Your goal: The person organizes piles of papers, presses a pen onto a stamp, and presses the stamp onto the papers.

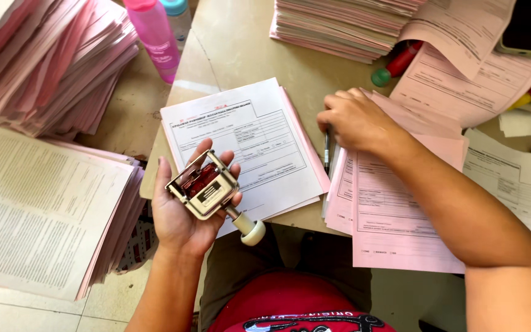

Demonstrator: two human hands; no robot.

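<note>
My left hand holds a metal stamping device with a red inked face and a cream knob handle, tilted face up over the table's near edge. A white printed form on a thin pink-and-white set lies just beyond it. My right hand rests on a pile of pink forms to the right and grips a dark pen that points down toward me.
Tall stacks of pink and white forms stand at left, near left and at the far centre. A pink bottle stands at the back. A phone, loose pink sheets and a red marker lie at right.
</note>
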